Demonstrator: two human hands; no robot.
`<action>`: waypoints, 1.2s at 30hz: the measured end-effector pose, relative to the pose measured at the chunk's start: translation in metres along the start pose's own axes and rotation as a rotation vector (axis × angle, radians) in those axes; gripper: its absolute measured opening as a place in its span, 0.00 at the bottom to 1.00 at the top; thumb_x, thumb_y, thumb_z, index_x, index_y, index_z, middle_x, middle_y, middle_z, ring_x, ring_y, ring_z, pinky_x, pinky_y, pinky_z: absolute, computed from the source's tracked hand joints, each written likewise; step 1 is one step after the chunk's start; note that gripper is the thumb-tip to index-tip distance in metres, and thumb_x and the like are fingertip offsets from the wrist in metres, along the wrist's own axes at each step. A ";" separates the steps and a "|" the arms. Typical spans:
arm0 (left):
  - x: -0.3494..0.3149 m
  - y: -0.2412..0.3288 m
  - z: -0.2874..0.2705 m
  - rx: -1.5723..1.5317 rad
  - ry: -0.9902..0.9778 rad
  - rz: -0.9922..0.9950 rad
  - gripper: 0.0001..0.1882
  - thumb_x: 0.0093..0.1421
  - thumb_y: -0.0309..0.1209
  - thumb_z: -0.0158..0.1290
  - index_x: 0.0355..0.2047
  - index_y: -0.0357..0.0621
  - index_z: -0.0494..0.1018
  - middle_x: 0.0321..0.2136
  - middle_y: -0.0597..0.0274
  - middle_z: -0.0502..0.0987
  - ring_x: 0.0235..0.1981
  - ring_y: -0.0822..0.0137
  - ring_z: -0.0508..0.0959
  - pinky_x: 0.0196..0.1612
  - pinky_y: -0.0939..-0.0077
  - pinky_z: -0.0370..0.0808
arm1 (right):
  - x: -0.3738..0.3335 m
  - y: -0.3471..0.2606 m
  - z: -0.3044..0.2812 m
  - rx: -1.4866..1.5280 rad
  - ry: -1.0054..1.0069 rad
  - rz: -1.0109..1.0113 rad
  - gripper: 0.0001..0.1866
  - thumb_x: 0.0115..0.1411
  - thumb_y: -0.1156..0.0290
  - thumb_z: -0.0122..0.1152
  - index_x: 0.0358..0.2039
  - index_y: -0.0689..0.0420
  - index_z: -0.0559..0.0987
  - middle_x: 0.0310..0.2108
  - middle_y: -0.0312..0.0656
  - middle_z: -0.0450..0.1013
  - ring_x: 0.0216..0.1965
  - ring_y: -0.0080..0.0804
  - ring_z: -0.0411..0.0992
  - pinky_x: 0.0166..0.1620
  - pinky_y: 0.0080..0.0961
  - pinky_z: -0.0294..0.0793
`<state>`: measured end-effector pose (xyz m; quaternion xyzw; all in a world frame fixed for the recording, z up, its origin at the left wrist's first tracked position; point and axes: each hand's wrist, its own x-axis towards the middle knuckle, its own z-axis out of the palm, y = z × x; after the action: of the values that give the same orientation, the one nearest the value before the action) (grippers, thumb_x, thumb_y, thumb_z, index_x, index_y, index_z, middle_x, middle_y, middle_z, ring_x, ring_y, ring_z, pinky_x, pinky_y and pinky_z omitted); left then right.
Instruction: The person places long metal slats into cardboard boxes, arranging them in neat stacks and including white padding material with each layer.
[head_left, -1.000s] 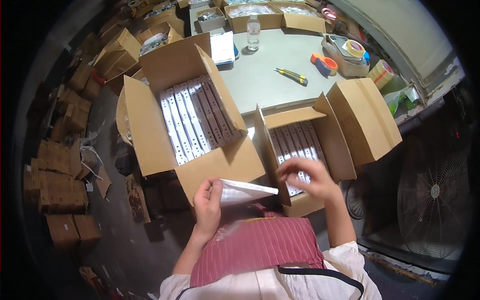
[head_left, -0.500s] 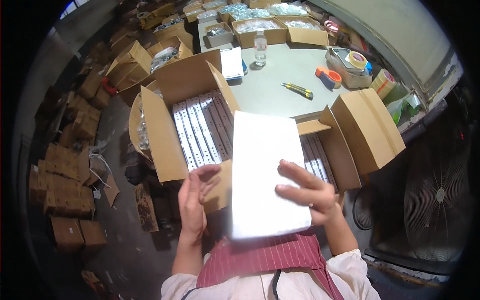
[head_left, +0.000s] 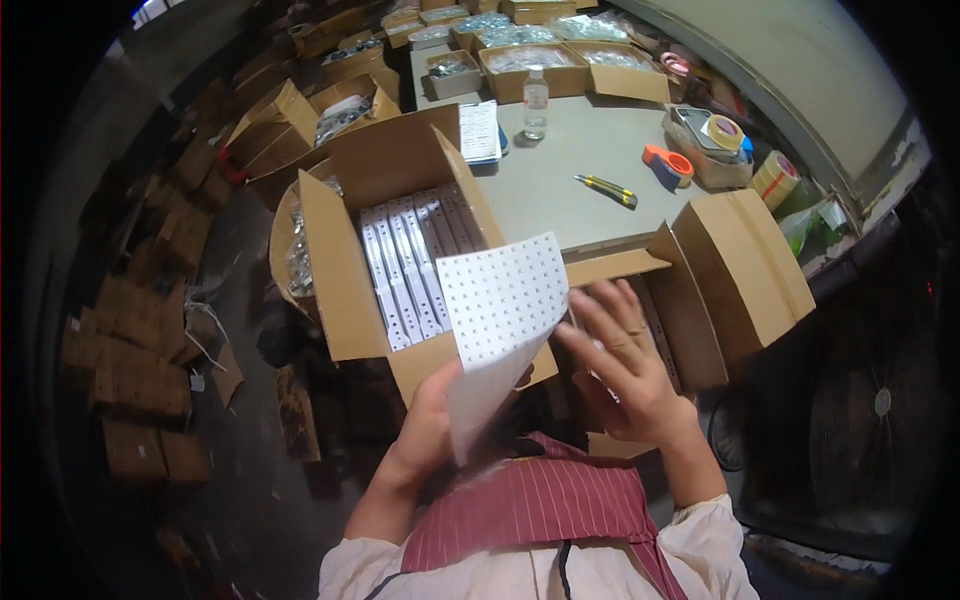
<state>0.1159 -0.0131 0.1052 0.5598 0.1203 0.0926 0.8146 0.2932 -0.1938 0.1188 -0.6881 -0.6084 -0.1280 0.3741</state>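
Observation:
A white printed sheet [head_left: 505,295] with rows of small dark marks hangs in front of me, bent toward its lower end. My left hand [head_left: 432,415] grips its lower left side, most of the fingers hidden behind it. Beside the sheet's right edge is my right hand [head_left: 625,365], fingers spread and slightly blurred; whether a fingertip touches the edge I cannot tell. Beyond the sheet stands an open cardboard box [head_left: 345,275] packed with a row of white, flat, upright packs [head_left: 405,260] that have dark dots along their edges.
Another open carton [head_left: 690,310] stands at the right, partly behind my hand. On the grey table [head_left: 560,200] lie a yellow-black utility knife [head_left: 606,190], an orange tape dispenser [head_left: 668,165], a clear bottle [head_left: 536,105] and a clipboard [head_left: 480,132]. Stacked cartons [head_left: 140,350] line the left; a fan [head_left: 880,400] stands right.
The sheet has turned and bent, now showing its marked face. My left hand has moved right and taken hold of it; my right hand has come off its face to the right edge.

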 end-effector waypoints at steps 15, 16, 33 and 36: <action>-0.007 -0.002 0.011 0.306 0.236 0.206 0.19 0.66 0.24 0.48 0.56 0.29 0.69 0.44 0.52 0.79 0.44 0.65 0.79 0.49 0.73 0.74 | 0.023 -0.005 0.018 0.129 -0.277 -0.054 0.56 0.47 0.55 0.75 0.71 0.54 0.53 0.71 0.62 0.41 0.72 0.65 0.41 0.69 0.59 0.46; -0.007 -0.001 0.012 0.062 0.215 0.183 0.20 0.67 0.25 0.47 0.58 0.29 0.67 0.48 0.55 0.78 0.48 0.67 0.77 0.53 0.73 0.73 | 0.019 -0.002 0.024 0.209 -0.237 -0.037 0.57 0.47 0.53 0.75 0.71 0.54 0.52 0.71 0.63 0.40 0.71 0.66 0.40 0.70 0.59 0.45; -0.030 0.011 -0.002 0.600 0.042 0.168 0.18 0.60 0.25 0.60 0.49 0.29 0.75 0.38 0.54 0.82 0.39 0.71 0.80 0.43 0.76 0.77 | -0.016 -0.009 0.050 0.574 -0.345 0.139 0.29 0.58 0.60 0.66 0.57 0.56 0.70 0.33 0.51 0.77 0.31 0.48 0.79 0.33 0.35 0.79; -0.028 0.008 0.001 0.590 0.040 0.057 0.17 0.58 0.24 0.61 0.47 0.30 0.76 0.37 0.56 0.83 0.39 0.70 0.81 0.43 0.75 0.77 | -0.013 -0.017 0.044 0.505 -0.377 0.155 0.31 0.58 0.58 0.66 0.58 0.56 0.70 0.38 0.51 0.77 0.32 0.47 0.79 0.35 0.35 0.79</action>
<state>0.0895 -0.0189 0.1151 0.7736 0.1422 0.0873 0.6113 0.2621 -0.1745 0.0867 -0.6293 -0.6253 0.1857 0.4224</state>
